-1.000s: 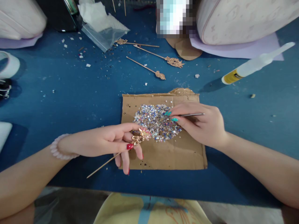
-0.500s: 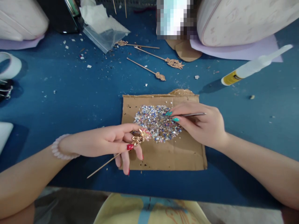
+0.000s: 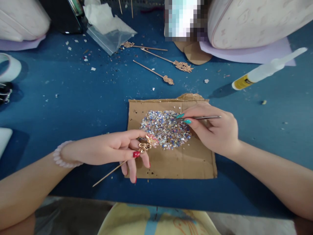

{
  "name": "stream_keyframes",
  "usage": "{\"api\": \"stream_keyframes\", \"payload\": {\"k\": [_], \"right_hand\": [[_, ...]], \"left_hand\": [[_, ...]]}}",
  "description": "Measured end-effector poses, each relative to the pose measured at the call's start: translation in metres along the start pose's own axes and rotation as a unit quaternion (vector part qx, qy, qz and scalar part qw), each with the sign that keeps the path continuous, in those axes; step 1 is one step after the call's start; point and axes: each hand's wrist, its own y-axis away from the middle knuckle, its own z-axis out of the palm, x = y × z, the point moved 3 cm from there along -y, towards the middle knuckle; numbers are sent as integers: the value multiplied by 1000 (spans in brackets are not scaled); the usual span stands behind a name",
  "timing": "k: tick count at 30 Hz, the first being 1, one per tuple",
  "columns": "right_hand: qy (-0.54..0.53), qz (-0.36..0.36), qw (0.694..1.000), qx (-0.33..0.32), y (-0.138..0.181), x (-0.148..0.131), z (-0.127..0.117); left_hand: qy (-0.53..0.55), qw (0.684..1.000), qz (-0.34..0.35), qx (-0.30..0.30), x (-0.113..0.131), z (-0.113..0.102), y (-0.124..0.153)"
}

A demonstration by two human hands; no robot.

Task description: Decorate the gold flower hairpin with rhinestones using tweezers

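My left hand (image 3: 114,148) pinches a gold hairpin (image 3: 144,146) between thumb and fingers. Its ornamental head carries pinkish petals, and the long stick slants down to the left below the palm. My right hand (image 3: 212,129) is closed on slim metal tweezers (image 3: 207,117), whose tips reach into the right side of a heap of small glittering chips (image 3: 163,127). Whether the tips hold a chip is too small to tell. The heap, silver, blue and pink, lies on a piece of brown cardboard (image 3: 171,166) on the blue table.
Several gold hairpins (image 3: 168,79) lie beyond the cardboard, near a clear plastic bag (image 3: 110,37). To the right stands a glue bottle (image 3: 254,76) with a white nozzle. A tape roll (image 3: 9,68) is at the far left. Pale rounded cases (image 3: 259,23) stand at the back.
My right hand has shifted slightly right with the tweezers, away from the middle of the heap. The left hand and hairpin have stayed almost still.
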Motion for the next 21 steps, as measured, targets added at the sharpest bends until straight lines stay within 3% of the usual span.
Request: {"api": "stream_keyframes", "payload": {"k": [21], "right_hand": [[-39,-6,999,-14,0,0,-1]], "left_hand": [[33,999,6,-9,-4,0,1]]}}
